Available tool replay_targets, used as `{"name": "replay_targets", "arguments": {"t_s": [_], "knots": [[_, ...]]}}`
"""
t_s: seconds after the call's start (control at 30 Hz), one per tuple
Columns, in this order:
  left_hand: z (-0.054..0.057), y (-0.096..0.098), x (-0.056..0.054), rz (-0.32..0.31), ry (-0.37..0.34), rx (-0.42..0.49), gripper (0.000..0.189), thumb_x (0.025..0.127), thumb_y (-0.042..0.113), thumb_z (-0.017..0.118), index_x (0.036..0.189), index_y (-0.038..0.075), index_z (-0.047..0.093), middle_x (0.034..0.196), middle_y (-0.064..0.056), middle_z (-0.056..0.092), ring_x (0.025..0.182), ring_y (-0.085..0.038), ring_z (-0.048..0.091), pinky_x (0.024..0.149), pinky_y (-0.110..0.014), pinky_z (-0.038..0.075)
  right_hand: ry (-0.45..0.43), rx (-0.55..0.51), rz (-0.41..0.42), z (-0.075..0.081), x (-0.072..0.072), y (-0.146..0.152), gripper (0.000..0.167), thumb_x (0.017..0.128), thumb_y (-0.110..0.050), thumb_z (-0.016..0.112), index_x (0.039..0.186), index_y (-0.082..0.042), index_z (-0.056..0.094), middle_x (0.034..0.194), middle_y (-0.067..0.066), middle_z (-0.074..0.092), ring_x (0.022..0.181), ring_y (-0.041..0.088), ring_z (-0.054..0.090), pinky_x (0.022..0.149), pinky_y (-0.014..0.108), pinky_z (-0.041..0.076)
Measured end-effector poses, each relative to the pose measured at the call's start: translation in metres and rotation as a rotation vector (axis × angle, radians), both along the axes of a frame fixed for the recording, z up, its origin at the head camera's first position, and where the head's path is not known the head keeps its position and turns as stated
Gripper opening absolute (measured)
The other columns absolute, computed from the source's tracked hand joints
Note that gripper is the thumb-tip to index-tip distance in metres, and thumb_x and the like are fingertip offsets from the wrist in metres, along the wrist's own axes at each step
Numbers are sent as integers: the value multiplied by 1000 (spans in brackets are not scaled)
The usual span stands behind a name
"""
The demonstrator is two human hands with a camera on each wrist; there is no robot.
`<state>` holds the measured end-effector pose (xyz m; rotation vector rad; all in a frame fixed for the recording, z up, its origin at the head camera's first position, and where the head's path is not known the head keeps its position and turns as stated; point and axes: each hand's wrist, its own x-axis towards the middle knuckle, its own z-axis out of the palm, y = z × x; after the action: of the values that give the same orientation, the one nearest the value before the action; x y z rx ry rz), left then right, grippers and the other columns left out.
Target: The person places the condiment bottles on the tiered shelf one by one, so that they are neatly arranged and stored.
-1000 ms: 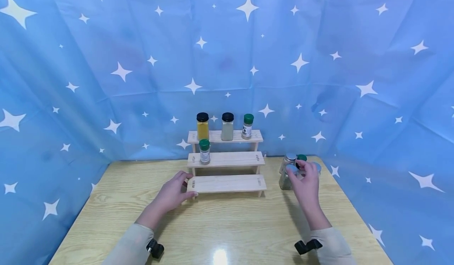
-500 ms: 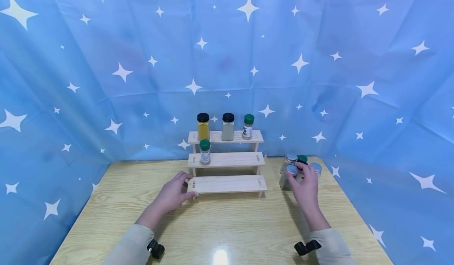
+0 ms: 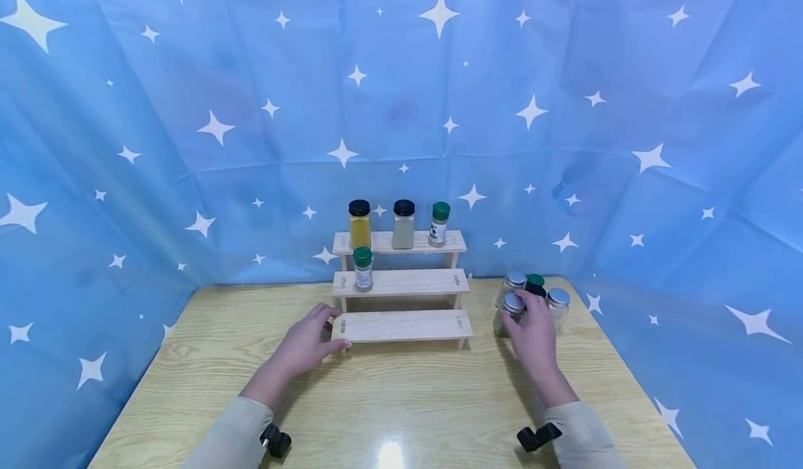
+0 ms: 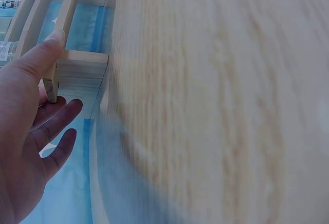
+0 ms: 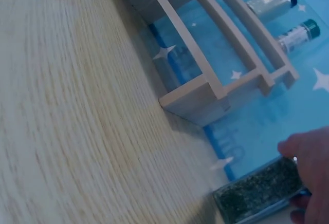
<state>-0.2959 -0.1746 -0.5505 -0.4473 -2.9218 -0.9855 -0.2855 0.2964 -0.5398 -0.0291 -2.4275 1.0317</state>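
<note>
A three-step wooden spice rack [image 3: 401, 325] stands on the table. My left hand [image 3: 305, 340] holds the left end of its lowest shelf; in the left wrist view the thumb lies on the front and the index finger goes behind the board [image 4: 50, 85]. Off to the rack's right, my right hand [image 3: 533, 336] grips a spice jar near its silver lid [image 3: 513, 302]. Dark green flakes fill this jar [image 5: 259, 190], which looks upright at table level. The far fingers of the right hand are partly hidden.
Close around the right hand stand a silver-lidded jar [image 3: 509, 286], a green-lidded jar [image 3: 535, 284] and another silver-lidded jar [image 3: 557, 300]. The top shelf carries a yellow jar [image 3: 360, 228], a pale jar [image 3: 403, 228] and a green-capped jar [image 3: 438, 225]. Another green-capped jar [image 3: 363, 274] occupies the middle shelf's left.
My right hand has shifted slightly left and its fingers have closed in on the front silver-lidded jar, whose lid tilts or moves a little left. My left hand stays on the rack.
</note>
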Motion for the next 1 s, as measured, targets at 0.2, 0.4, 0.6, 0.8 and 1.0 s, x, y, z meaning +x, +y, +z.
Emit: {"name": "replay_targets", "arguments": {"t_s": [0.2, 0.4, 0.6, 0.8, 1.0], "knots": [[0, -2, 0, -4, -4, 6, 69, 94, 41, 91, 150, 13, 63, 138, 1, 63, 112, -17, 69, 92, -43, 62, -65, -14, 42, 3, 3, -4, 62, 97, -5, 85, 150, 6, 54, 149, 32, 57, 139, 52, 55, 116, 68, 45], [-1, -2, 0, -4, -1, 6, 69, 94, 41, 91, 151, 14, 62, 138, 2, 63, 112, -17, 69, 93, -42, 61, -39, 4, 35, 2, 4, -10, 60, 94, -14, 92, 143, 1, 62, 135, 26, 67, 121, 44, 66, 99, 59, 57], [-1, -1, 0, -7, -1, 10, 70, 95, 42, 91, 152, 14, 62, 138, 1, 63, 112, -17, 69, 92, -42, 61, 79, -16, 30, 8, 4, -20, 60, 90, -17, 96, 140, 0, 66, 126, 18, 69, 106, 33, 69, 87, 47, 59], [-1, -1, 0, -3, 7, -1, 71, 95, 41, 91, 153, 14, 61, 139, 1, 63, 112, -17, 69, 93, -42, 62, 236, -25, 15, 25, -4, -27, 62, 87, -15, 99, 138, 1, 68, 122, 16, 69, 101, 29, 67, 83, 48, 59], [-1, -1, 0, -6, 8, 1, 71, 95, 41, 91, 152, 13, 61, 139, 0, 63, 112, -17, 69, 93, -43, 61, 347, -35, 30, 47, -11, -37, 60, 84, -14, 100, 134, 1, 70, 124, 17, 70, 104, 31, 67, 87, 42, 56]]}}
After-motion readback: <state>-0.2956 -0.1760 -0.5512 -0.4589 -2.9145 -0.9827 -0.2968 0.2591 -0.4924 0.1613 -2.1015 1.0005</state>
